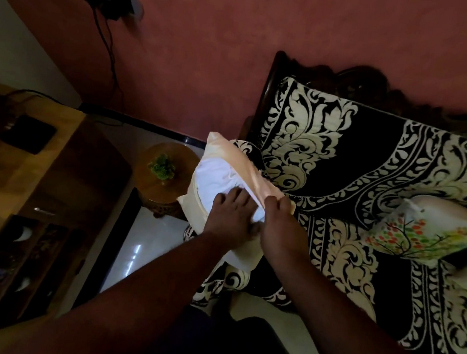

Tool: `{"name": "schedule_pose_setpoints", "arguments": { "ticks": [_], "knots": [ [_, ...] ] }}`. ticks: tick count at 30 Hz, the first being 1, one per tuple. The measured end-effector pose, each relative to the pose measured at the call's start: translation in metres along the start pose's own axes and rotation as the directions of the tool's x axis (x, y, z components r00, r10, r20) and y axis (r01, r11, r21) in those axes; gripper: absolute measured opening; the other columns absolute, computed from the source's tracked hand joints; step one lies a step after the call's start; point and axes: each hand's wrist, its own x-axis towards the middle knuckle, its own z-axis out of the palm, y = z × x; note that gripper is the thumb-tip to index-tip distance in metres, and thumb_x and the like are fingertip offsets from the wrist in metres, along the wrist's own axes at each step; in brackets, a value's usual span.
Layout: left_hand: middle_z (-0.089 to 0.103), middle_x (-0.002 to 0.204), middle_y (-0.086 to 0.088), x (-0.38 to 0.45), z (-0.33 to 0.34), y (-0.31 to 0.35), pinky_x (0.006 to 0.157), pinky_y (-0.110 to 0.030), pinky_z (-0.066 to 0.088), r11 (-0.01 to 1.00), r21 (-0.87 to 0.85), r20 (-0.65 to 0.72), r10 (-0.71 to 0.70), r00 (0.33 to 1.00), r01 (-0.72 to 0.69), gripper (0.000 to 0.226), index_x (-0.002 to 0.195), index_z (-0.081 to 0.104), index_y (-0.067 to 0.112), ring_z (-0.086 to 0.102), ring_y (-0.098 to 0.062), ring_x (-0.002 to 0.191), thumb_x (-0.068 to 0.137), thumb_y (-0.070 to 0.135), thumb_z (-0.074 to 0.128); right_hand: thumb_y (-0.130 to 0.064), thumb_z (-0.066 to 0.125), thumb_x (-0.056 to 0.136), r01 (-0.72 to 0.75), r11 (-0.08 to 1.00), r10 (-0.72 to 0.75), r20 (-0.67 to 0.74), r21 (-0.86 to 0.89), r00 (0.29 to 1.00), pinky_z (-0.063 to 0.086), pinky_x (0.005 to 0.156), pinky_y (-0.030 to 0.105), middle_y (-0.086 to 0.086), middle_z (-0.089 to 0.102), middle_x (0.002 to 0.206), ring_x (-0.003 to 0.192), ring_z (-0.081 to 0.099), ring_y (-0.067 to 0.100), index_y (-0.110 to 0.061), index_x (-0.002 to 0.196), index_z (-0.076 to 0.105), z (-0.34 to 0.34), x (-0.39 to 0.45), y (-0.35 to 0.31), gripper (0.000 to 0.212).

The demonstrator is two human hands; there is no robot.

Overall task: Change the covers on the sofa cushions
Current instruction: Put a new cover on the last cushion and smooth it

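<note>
The sofa (374, 170), draped in a black throw with cream floral scrollwork, runs along a red wall. At its near left corner a person holds a cushion (220, 175) whose white inner pad shows through the open mouth of a peach satin cover (245, 166). The left hand (228, 217) lies flat on the white pad with fingers straight and slightly spread, pressing on it. The right hand (279, 212) pinches the edge of the peach cover at the opening, fingers curled round the fabric. Further right on the sofa seat lies a second cushion (431, 233) in a cream cover printed with a tree and coloured leaves. Left of the sofa, a round wooden side table (166, 186) carries a small green plant (163, 166). Beyond it stands a wooden cabinet (34, 182).
</note>
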Motion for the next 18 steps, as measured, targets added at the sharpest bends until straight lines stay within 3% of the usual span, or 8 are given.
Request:
{"name": "schedule_pose_setpoints", "arguments": {
  "ticks": [3,7,9,12,15,18],
  "knots": [
    [0.056,0.124,-0.008,-0.001,0.008,0.007,0.083,-0.045,0.039,0.998,0.051,-0.027,-0.048,0.999,0.049,0.071,0.116,0.058,0.014,0.05,-0.031,0.117,0.085,0.075,0.041,-0.037,0.069,0.089,-0.139,0.988,0.139,-0.003,0.066,0.99,0.05,0.058,0.036,0.012,0.045,0.125,0.087,0.066,0.032,-0.019,0.128,0.035,0.018,-0.005,0.023,0.055],
    [0.051,0.134,-0.012,0.008,0.003,0.012,0.088,-0.045,0.04,0.998,0.049,-0.067,-0.044,0.997,0.047,0.077,0.125,0.054,0.01,0.048,-0.032,0.121,0.085,0.075,0.044,-0.042,0.056,0.095,-0.311,0.896,0.328,-0.003,0.317,0.944,0.039,0.06,0.034,0.012,0.062,0.105,0.087,0.066,0.035,-0.013,0.11,0.052,0.039,-0.006,0.036,0.033],
    [0.05,0.138,-0.012,0.007,0.006,0.005,0.099,-0.045,0.037,0.995,0.051,-0.084,0.09,0.992,-0.086,0.074,0.132,0.052,0.01,0.043,-0.032,0.132,0.09,0.071,0.048,-0.034,0.047,0.096,-0.259,0.896,0.317,-0.111,0.362,0.942,0.034,0.059,0.033,0.015,0.065,0.091,0.081,0.064,0.036,-0.01,0.094,0.058,0.039,-0.003,0.041,0.027],
    [0.045,0.152,-0.013,0.003,0.012,-0.016,0.112,-0.048,0.034,0.959,0.126,-0.13,0.27,0.954,-0.254,0.065,0.146,0.045,0.017,0.036,-0.031,0.144,0.095,0.055,0.055,-0.035,0.041,0.092,-0.127,0.912,0.253,-0.291,0.39,0.923,0.036,0.056,0.03,0.012,0.06,0.098,0.078,0.058,0.032,-0.008,0.086,0.061,0.033,-0.003,0.042,0.035],
    [0.052,0.141,-0.012,0.007,0.003,-0.019,0.093,-0.047,0.04,0.94,0.226,-0.109,0.285,0.952,-0.255,0.048,0.138,0.044,0.022,0.05,-0.034,0.125,0.096,0.043,0.055,-0.033,0.044,0.093,-0.067,0.903,0.205,-0.287,0.424,0.936,0.041,0.059,0.031,0.009,0.06,0.101,0.078,0.059,0.03,-0.008,0.089,0.063,0.035,-0.005,0.035,0.031],
    [0.057,0.123,-0.012,0.015,-0.011,-0.01,0.08,-0.042,0.043,0.923,0.286,-0.004,0.271,0.963,-0.259,0.037,0.129,0.05,0.018,0.054,-0.035,0.104,0.095,0.032,0.047,-0.032,0.046,0.091,0.009,0.886,0.153,-0.312,0.463,0.938,0.041,0.058,0.03,0.007,0.061,0.1,0.078,0.06,0.029,-0.009,0.088,0.063,0.028,-0.003,0.026,0.028]
  ]
}}
